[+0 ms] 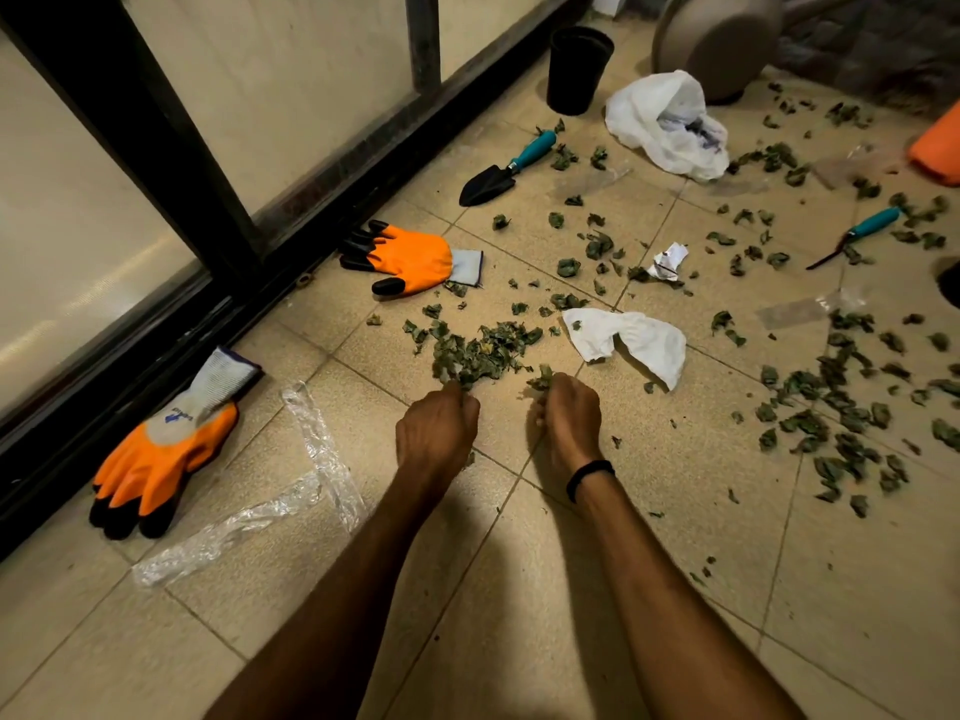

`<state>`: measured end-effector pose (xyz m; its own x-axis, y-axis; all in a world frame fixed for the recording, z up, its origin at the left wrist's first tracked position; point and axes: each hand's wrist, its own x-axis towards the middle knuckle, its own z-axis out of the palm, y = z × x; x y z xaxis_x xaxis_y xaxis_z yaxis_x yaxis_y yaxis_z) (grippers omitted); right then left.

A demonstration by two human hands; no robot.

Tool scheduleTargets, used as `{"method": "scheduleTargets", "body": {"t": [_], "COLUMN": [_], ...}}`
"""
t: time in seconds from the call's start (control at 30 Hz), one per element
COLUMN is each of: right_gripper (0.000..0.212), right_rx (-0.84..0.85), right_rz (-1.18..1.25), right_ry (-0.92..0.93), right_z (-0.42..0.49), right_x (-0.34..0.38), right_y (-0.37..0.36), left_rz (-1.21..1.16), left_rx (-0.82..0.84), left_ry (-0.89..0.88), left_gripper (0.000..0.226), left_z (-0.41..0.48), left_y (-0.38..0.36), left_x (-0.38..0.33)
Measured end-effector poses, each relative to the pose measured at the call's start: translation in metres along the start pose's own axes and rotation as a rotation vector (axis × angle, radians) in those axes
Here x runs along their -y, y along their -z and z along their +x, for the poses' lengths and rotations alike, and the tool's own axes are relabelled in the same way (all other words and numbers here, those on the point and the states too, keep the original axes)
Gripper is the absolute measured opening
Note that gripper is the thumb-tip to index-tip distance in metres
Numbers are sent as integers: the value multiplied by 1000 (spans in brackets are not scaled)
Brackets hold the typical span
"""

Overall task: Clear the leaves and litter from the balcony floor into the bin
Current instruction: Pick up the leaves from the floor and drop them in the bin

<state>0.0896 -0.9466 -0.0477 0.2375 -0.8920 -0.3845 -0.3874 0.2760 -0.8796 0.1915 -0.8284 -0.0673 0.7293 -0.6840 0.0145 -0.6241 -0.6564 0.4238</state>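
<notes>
A heap of dry green leaves (480, 353) lies on the beige tiled floor just ahead of my hands. My left hand (436, 431) is curled with its fingertips in the near edge of the heap. My right hand (569, 413) is closed around a small clump of leaves (540, 379). Many more leaves (836, 407) are scattered to the right. A crumpled white paper (631, 340) lies right of the heap, and a smaller paper scrap (667, 259) lies farther back. A strip of clear plastic film (317, 459) lies on the left. No bin is identifiable.
Two orange work gloves (410, 259) (166, 449) lie by the black railing base (218, 283). Two teal-handled garden tools (506, 168) (854, 236), a black pot (576, 70), a white plastic bag (667, 122), an overturned grey pot (719, 39) and an orange object (940, 148) sit farther back.
</notes>
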Motion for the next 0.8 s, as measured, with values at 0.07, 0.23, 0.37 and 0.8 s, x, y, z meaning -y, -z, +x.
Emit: {"method": "scheduleTargets", "body": {"t": [0.07,0.23,0.37,0.8], "right_gripper": [26,24,27,20], "right_rx": [10,73,108,28], "right_rz": [356,313,-297,-738], "right_ry": [-222,-186,241,322], "right_z": [2,3,5,-22], "right_x": [10,16,17,4], "right_y": [3,-6,-22,-11], "left_rz": [-375,-1359,-1921,-411], "left_rx": [23,105,256,12], "left_ry": [52,649,743,78], "left_gripper": [36,23,11,55], "left_z": [-3,5,14,26], "left_y": [1,23,31,24], "left_x": [7,7,20,6]}}
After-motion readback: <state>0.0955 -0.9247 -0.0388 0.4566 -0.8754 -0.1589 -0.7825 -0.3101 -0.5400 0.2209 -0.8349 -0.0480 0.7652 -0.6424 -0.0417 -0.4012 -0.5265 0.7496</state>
